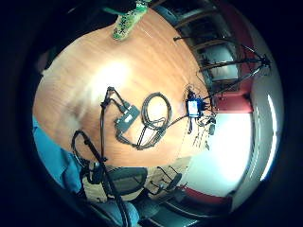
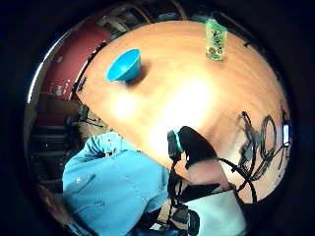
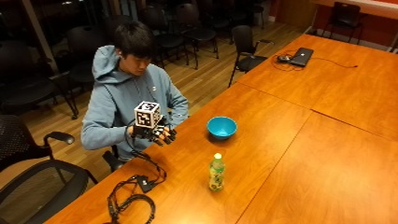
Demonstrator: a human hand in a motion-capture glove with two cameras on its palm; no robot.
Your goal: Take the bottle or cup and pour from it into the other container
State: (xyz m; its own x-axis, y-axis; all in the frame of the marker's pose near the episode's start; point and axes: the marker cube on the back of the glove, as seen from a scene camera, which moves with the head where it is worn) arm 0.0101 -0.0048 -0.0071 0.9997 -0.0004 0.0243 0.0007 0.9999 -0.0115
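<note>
No legible text found.
Checked my bottle [image 3: 216,173]: green label w/ printed marks, visible in thumb-side palm view too [image 2: 215,40], but chars too small to read; no brand or nos. made out. Bowl [image 3: 221,126] plain blue, unmarked. Laptop [image 3: 302,56] at far end of table [image 3: 323,154]: nothing readable on it.

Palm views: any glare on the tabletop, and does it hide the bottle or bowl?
Thumb side palm view: bright glare on the orange wooden table, clear of the blue plastic bowl and green drink bottle. Little finger side palm view: a similar patch; bottle partly cut off at the edge.
</note>
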